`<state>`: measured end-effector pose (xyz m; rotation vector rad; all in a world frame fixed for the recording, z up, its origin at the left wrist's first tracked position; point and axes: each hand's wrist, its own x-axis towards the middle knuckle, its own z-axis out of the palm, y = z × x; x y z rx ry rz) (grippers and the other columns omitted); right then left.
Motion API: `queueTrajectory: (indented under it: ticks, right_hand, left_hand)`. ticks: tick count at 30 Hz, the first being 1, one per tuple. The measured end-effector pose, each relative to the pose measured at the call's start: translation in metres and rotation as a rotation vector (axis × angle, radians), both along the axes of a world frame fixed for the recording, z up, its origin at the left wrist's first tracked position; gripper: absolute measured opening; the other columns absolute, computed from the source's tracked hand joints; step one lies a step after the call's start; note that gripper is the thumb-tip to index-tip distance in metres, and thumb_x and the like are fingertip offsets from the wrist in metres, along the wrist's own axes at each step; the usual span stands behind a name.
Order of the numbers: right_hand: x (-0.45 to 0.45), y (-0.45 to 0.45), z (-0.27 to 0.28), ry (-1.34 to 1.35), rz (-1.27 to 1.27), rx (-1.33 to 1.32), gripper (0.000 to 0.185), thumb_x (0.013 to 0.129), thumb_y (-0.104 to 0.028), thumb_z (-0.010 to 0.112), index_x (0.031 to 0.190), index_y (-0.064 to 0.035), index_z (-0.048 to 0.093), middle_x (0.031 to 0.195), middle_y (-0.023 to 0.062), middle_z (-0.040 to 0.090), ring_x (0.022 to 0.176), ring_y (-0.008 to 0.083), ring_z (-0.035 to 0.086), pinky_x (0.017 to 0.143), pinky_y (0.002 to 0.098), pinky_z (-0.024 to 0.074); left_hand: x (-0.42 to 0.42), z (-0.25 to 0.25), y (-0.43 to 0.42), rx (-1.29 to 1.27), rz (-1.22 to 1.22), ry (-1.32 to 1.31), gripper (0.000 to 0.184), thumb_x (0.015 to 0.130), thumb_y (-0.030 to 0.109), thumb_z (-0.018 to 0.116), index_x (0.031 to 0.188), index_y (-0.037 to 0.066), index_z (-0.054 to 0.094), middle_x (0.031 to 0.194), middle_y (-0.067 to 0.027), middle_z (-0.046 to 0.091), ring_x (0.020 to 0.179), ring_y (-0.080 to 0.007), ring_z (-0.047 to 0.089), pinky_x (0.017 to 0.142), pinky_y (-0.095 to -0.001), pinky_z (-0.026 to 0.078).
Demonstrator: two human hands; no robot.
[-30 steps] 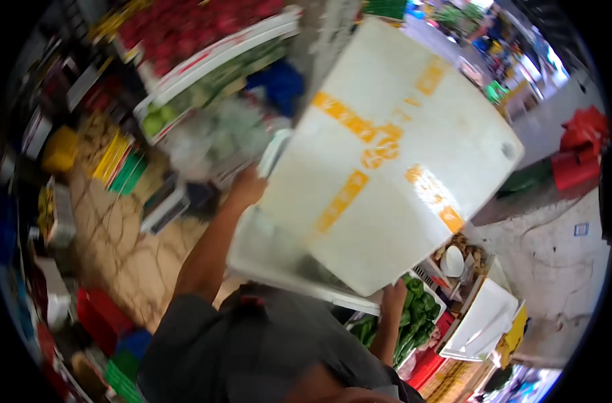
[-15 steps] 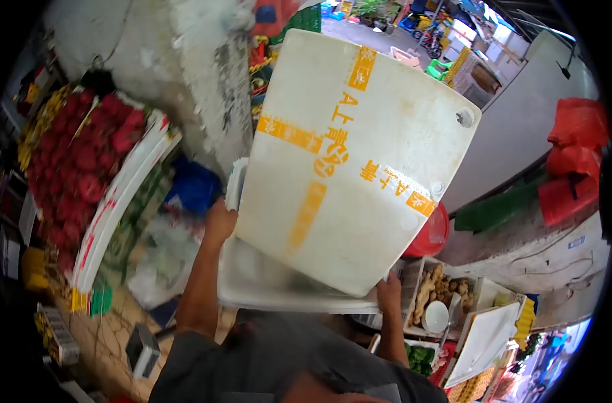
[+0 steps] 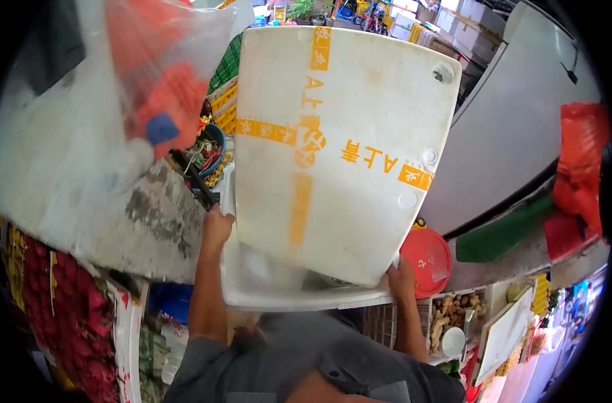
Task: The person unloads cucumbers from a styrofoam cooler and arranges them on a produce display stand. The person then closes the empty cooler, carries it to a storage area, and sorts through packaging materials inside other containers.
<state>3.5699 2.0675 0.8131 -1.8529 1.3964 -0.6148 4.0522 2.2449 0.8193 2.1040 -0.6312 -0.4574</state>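
A large white foam box (image 3: 252, 272) is carried in front of my body, with a white foam lid (image 3: 359, 101) marked by orange tape lying tilted over it. My left hand (image 3: 218, 226) is closed on the box's left edge. On the right side, my right hand (image 3: 400, 277) is wrapped round the edge near the lid's lower corner; its fingertips are partly hidden. Through the gap under the lid, the box's contents are mostly hidden.
Dragon fruit (image 3: 67, 316) fills a container at lower left, below a pale wall (image 3: 51, 195). Hanging clear plastic with red bags (image 3: 175, 101) is at upper left. A red round lid (image 3: 427, 263) and a ginger crate (image 3: 453, 316) stand at right, near a grey panel (image 3: 500, 134).
The view has turned right, and the dragon fruit has shifted to the lower left. Both hands keep hold of the box. The hanging plastic and more of the alley have come into view.
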Motion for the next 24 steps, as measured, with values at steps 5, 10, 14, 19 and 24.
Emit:
queueTrajectory:
  ticks: [5,10,14,19,24]
  right_hand:
    - [0.061,-0.097,-0.064,-0.061,0.007,0.157,0.028,0.091,-0.019,0.06,0.108,0.0029,0.063,0.099,0.029,0.067,0.095,0.0439,0.066,0.082,0.046,0.0509]
    - [0.144,-0.254,-0.139,0.027,0.185,0.239,0.038,0.094,-0.033,0.056,0.111,-0.0003,0.064,0.1,0.0298,0.067,0.102,0.0462,0.064,0.086,0.0485,0.051]
    - [0.209,-0.366,-0.134,0.152,0.162,0.292,0.038,0.092,-0.032,0.059,0.113,-0.0003,0.063,0.099,0.0283,0.067,0.099,0.0457,0.065,0.085,0.0496,0.0511]
    - [0.241,-0.486,-0.144,0.138,0.195,0.26,0.037,0.092,-0.031,0.062,0.111,0.0016,0.063,0.1,0.0299,0.067,0.097,0.0468,0.064,0.083,0.0489,0.0507]
    - [0.293,-0.581,-0.126,0.026,0.14,0.241,0.027,0.087,-0.01,0.062,0.111,0.0036,0.066,0.097,0.0212,0.072,0.093,0.0301,0.069,0.084,0.0397,0.052]
  left_hand:
    - [0.067,-0.067,-0.074,0.153,0.039,-0.139,0.05,0.077,0.016,0.063,0.119,-0.01,0.059,0.114,-0.0348,0.064,0.11,-0.048,0.06,0.096,-0.0456,0.048]
    - [0.115,-0.059,-0.192,0.158,0.127,0.035,0.05,0.076,0.013,0.063,0.12,-0.01,0.058,0.115,-0.0308,0.065,0.111,-0.0434,0.062,0.096,-0.0437,0.048]
    - [0.162,-0.079,-0.3,0.174,0.139,-0.235,0.049,0.075,0.011,0.061,0.12,-0.011,0.058,0.113,-0.0304,0.065,0.11,-0.0441,0.062,0.096,-0.0428,0.047]
    - [0.211,-0.094,-0.399,0.245,0.171,-0.011,0.049,0.075,0.011,0.062,0.119,-0.01,0.058,0.113,-0.0331,0.064,0.109,-0.0475,0.061,0.096,-0.0443,0.047]
    - [0.252,-0.048,-0.512,0.234,0.159,-0.048,0.045,0.077,0.009,0.06,0.118,-0.01,0.058,0.109,-0.0321,0.066,0.104,-0.0466,0.064,0.092,-0.0444,0.049]
